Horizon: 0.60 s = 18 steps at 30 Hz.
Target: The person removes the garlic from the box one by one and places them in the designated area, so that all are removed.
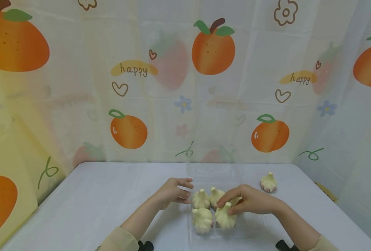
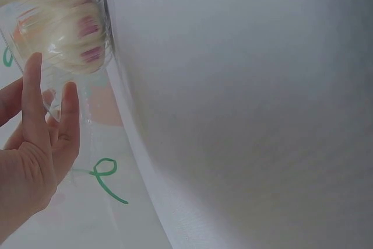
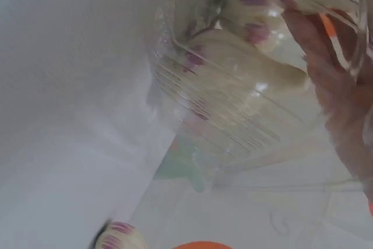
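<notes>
"Garlic bulbs (image 1: pixel 203 221), pale, with purple streaks low down. Where do they sit?"

"Four show plainly in a clear plastic box (image 1: pixel 215 230), two in front and two behind. It stands on the white-covered table (image 1: pixel 110 198), its see-through lid (image 1: pixel 215 169) raised at the back."

"Are all of them inside?"

"No, a loose bulb (image 1: pixel 268 183) stands by itself on the table, to the right of the box and farther back, stem upward."

"How about the left hand (image 1: pixel 175 191)?"

"At the box's left wall, fingers loosely stretched out, grasping none of the garlic. The left wrist view shows its fingertips (image 2: pixel 36 62) right by the plastic, with bulbs beyond the wall."

"And the right hand (image 1: pixel 248 199)?"

"Over the right part of the box, fingers and thumb bent down among the bulbs, close to the stem of the front right bulb (image 1: pixel 225 221)."

"Does it have a grip on that?"

"I can't tell. Glare and plastic muddle the right wrist view, so it may be pinching a bulb or merely touching one."

"What hangs behind?"

"A pale, fruit-patterned curtain (image 1: pixel 179 122)."
</notes>
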Available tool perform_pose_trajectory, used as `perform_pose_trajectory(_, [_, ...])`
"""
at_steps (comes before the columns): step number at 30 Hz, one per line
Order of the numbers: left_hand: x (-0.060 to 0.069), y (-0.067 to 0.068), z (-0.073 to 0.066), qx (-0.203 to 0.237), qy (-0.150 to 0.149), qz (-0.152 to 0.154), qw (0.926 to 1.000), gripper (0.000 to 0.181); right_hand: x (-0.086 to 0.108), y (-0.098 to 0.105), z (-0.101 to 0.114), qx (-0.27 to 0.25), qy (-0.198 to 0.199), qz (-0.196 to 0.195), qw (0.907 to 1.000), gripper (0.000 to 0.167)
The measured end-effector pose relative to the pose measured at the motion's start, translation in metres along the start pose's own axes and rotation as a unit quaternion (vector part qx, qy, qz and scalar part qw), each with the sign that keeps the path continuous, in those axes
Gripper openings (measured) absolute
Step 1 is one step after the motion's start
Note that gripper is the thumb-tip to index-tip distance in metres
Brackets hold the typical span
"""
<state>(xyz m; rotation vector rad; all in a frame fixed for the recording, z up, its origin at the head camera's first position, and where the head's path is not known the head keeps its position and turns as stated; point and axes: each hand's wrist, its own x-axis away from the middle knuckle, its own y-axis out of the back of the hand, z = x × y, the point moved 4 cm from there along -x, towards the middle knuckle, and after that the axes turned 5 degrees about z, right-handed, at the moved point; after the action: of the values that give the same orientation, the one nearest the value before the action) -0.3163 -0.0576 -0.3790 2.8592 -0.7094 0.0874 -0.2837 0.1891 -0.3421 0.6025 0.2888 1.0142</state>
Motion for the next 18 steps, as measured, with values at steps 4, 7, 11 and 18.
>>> perform_pose_trajectory(4, [-0.001,0.0,0.0,0.0,0.0,-0.001,1.0,0.041,0.004,0.005,0.004,0.008,0.009,-0.01,0.9999,0.031])
perform_pose_trajectory(7, [-0.001,0.0,0.001,-0.001,0.0,-0.001,1.0,0.041,0.007,0.009,0.008,0.013,0.007,-0.021,0.9997,0.031])
perform_pose_trajectory(11, [-0.001,0.0,0.001,-0.001,0.001,-0.001,1.0,0.041,0.011,0.015,0.012,0.014,-0.002,-0.036,0.9992,0.03])
perform_pose_trajectory(18, [0.0,0.0,0.0,-0.001,-0.001,0.001,1.0,0.041,0.018,0.026,0.017,0.04,-0.009,-0.07,0.9967,0.032])
